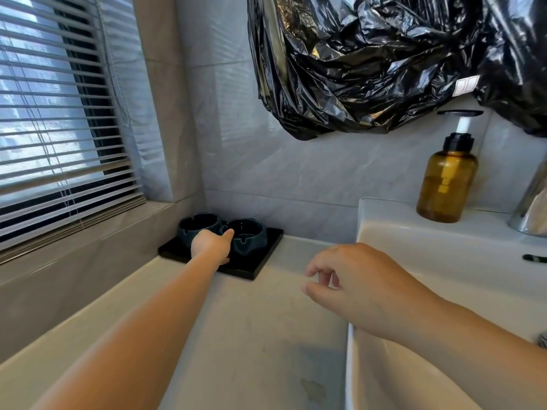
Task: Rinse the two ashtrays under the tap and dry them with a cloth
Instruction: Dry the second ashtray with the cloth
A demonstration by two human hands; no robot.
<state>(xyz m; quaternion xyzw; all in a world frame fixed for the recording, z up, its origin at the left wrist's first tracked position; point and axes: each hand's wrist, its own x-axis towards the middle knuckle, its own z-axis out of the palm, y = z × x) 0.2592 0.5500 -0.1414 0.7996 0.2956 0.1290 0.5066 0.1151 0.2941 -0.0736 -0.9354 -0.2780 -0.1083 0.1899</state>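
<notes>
Two dark blue-grey ashtrays stand side by side on a black square tray in the far corner of the counter. My left hand reaches to them; its thumb lies on the rim of the right ashtray, and its fingers are hidden between that one and the left ashtray. Whether it grips one I cannot tell. My right hand hovers over the counter near the basin's left edge, fingers loosely curled and apart, holding nothing. No cloth is in sight.
A white basin fills the right side, with a chrome tap at the far right edge. An amber soap pump bottle stands on the basin's back ledge. A black plastic bag hangs above. Window blinds are at left.
</notes>
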